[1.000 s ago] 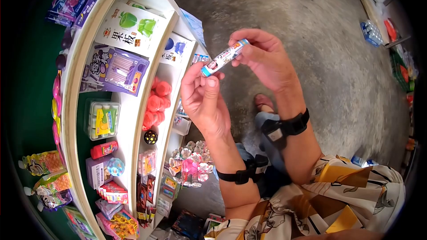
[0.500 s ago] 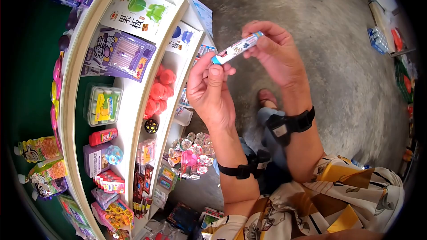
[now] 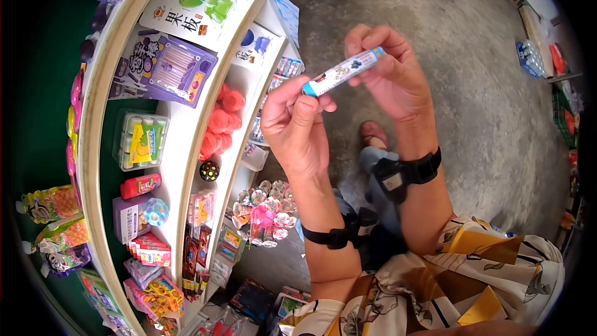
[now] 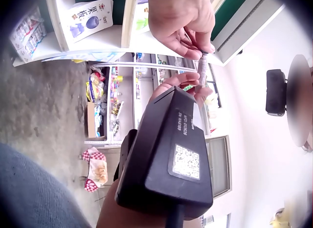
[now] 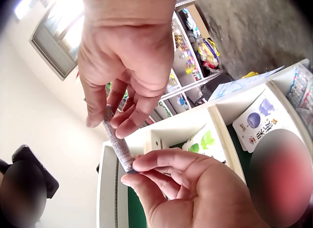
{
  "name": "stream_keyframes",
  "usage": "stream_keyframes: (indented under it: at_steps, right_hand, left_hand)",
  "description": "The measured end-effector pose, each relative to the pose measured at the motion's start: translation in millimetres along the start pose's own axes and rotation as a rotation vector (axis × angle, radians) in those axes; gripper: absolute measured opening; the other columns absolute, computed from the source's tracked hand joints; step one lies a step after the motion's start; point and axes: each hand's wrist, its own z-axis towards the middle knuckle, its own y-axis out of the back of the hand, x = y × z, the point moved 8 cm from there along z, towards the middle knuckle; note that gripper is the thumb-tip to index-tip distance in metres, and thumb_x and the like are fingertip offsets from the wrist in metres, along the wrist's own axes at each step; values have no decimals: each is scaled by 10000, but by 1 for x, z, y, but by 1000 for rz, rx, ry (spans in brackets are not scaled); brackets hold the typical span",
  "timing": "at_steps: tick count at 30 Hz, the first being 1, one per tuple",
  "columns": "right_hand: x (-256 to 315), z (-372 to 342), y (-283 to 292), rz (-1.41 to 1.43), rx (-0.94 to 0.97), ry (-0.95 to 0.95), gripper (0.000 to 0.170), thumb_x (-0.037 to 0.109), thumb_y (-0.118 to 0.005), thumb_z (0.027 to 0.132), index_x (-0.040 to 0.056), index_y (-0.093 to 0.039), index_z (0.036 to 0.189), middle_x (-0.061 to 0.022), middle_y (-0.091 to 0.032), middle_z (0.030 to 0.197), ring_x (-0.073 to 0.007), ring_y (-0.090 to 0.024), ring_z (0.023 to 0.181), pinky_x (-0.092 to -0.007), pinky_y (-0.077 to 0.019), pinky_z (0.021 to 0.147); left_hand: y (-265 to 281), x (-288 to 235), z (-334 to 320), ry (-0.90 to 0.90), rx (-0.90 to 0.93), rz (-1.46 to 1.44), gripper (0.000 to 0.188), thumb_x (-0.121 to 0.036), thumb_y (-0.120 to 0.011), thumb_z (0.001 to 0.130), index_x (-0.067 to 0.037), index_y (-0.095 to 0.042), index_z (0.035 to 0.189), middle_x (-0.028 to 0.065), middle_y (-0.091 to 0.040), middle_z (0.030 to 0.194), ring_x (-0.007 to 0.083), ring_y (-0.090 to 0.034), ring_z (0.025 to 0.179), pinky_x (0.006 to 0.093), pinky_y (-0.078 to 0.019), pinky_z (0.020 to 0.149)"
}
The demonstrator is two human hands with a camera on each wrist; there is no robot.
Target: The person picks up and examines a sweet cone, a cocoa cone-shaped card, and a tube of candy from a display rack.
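Note:
A slim wrapped candy tube (image 3: 344, 72), white with blue ends, is held slanted between the two hands. The left hand (image 3: 300, 126) pinches its lower blue end between thumb and forefinger. Its upper end is pinched by the right hand (image 3: 396, 78). Small print covers the side of the tube (image 5: 118, 144) in the right wrist view, where the right hand (image 5: 126, 66) is above and the left hand (image 5: 190, 189) below. In the left wrist view the tube (image 4: 202, 70) stands nearly upright between the fingertips of both hands.
White shelves (image 3: 177, 126) at the left hold a green-apple packet (image 3: 191, 6), a purple packet (image 3: 171, 68), red round containers (image 3: 219, 122) and a clear box (image 3: 143, 141). Below the hands stand gem-like lollipops (image 3: 266, 211). Grey concrete floor (image 3: 485, 124) lies to the right.
Both hands have moved up and to the right with the tube, which now lies flatter and shows a different side of its print. The shelves have shifted slightly in view.

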Motion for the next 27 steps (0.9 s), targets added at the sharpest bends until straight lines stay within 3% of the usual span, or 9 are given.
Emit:
stream_keyframes:
  at_steps: [13, 16, 22, 27]
  right_hand:
    - [1, 0, -5, -16, 62, 11, 306, 188, -761, 779, -3, -632, 979, -120, -587, 1004, -177, -605, 851, -288, -538, 717]
    - [0, 0, -5, -17, 65, 10, 310, 193, -763, 777, -4, -635, 979, -121, -587, 1004, -179, -606, 852, -287, -540, 716]
    - [1, 0, -6, -20, 75, 12, 301, 194, -758, 784, -10, -638, 971, -125, -591, 993, -181, -609, 844, -286, -542, 711]
    - [1, 0, -7, -10, 78, 17, 304, 197, -758, 785, -13, -637, 969, -125, -592, 989, -182, -611, 838, -286, -540, 706]
  left_hand:
    - [-3, -3, -1, -17, 112, -64, 235, -138, -617, 901, -38, -627, 1114, 115, -613, 1036, 170, -554, 836, 292, -455, 715]
    - [1, -3, 0, -36, 30, -129, 245, -81, -688, 839, 13, -627, 1057, 153, -625, 972, 191, -607, 763, 312, -505, 647]
    - [0, -3, 0, -42, 42, -128, 249, -97, -692, 838, 18, -628, 1049, 157, -622, 961, 189, -597, 755, 310, -497, 646]
    - [-5, -5, -1, -28, 152, -77, 244, -146, -636, 888, -37, -630, 1106, 123, -606, 1040, 171, -554, 836, 289, -455, 714]
